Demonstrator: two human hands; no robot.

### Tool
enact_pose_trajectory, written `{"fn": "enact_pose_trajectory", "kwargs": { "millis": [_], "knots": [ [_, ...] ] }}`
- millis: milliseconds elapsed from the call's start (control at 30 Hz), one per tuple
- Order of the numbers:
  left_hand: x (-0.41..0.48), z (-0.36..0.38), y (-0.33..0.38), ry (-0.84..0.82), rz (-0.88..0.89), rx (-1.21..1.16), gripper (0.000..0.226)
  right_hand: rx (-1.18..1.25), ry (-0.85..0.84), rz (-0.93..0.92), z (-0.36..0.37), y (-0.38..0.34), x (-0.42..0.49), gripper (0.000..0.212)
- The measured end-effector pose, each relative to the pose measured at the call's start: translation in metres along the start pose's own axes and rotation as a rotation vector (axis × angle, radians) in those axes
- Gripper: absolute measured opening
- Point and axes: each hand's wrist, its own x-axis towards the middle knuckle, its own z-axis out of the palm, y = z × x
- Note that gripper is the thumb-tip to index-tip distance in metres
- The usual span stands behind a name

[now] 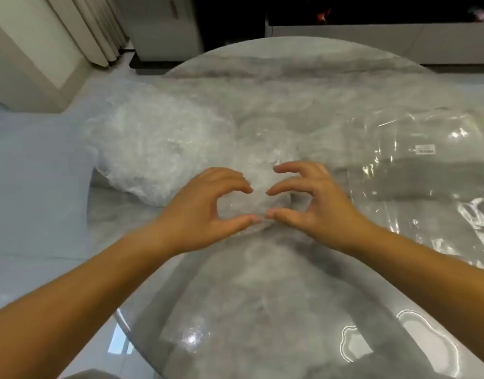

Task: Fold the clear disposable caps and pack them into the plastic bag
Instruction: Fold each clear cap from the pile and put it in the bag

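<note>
Left hand (208, 207) and right hand (313, 205) grip 1 clear cap (258, 184) on the table (262, 324).

Premises assessed as a domestic living room; the landmark is a round table (262, 310) with a glossy grey marble-look top; beyond it to the left hang pale pleated curtains (98, 28); left of it lie polished pale floor tiles (30, 173); directly beyond it a low pale cabinet (372, 42) sits below a dark recess (372, 9); a white freestanding unit (164, 28) stands beyond its far-left edge.

Left hand (208, 203), right hand (314, 203) — fingers clawed, thumb tips almost together
</note>
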Motion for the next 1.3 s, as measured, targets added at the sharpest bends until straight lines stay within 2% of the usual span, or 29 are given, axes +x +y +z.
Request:
{"fn": "enact_pose_trajectory", "kwargs": {
  "millis": [100,200,300,367,433,500,600,667,733,833,933,1033,1133,1200,1300],
  "knots": [
    [0.0,-0.002,0.002,0.029,-0.075,-0.015,0.048,0.042,0.022,0.107,0.002,-0.007,0.003,0.004],
    [0.0,-0.005,0.012,0.032,-0.093,0.009,0.036,0.109,0.06,0.186,0.002,-0.014,-0.001,0.005],
    [0.002,-0.01,0.022,-0.041,-0.042,0.096,0.038,0.184,0.079,0.258,-0.002,-0.026,-0.01,0.01],
    [0.006,-0.011,0.026,-0.128,-0.069,0.172,0.039,0.093,0.042,0.238,-0.002,-0.028,-0.013,0.022],
    [0.01,-0.009,0.03,-0.152,-0.073,0.242,0.024,-0.031,-0.003,0.207,-0.003,-0.03,-0.014,0.032],
    [0.007,-0.006,0.036,-0.111,-0.096,0.245,0.008,-0.041,0.017,0.218,-0.004,-0.031,-0.015,0.027],
    [-0.004,-0.003,0.046,0.017,-0.153,0.141,0.005,0.014,0.074,0.225,-0.011,-0.038,-0.02,0.011],
    [-0.016,-0.004,0.053,0.065,-0.11,0.115,0.007,0.016,0.103,0.209,-0.02,-0.046,-0.028,0.012],
    [-0.029,-0.006,0.058,0.046,-0.038,0.134,0.021,0.054,0.113,0.203,-0.027,-0.055,-0.04,0.013],
    [-0.051,-0.011,0.074,-0.08,-0.018,0.177,0.055,0.151,0.114,0.236,-0.035,-0.069,-0.069,0.01],
    [-0.072,-0.003,0.091,-0.203,0.029,0.246,0.067,0.189,0.054,0.285,-0.036,-0.077,-0.108,0.008],
    [-0.091,0.014,0.102,-0.289,0.084,0.316,0.065,0.188,-0.037,0.338,-0.033,-0.072,-0.145,0.009],
    [-0.104,0.034,0.106,-0.303,0.133,0.367,0.059,0.115,-0.117,0.338,-0.029,-0.063,-0.17,0.006],
    [-0.11,0.045,0.109,-0.253,0.172,0.401,0.055,-0.022,-0.106,0.277,-0.028,-0.058,-0.182,0.007],
    [-0.115,0.052,0.113,-0.203,0.143,0.383,0.048,-0.288,-0.119,0.077,-0.026,-0.048,-0.192,0.024]
  ]
}}
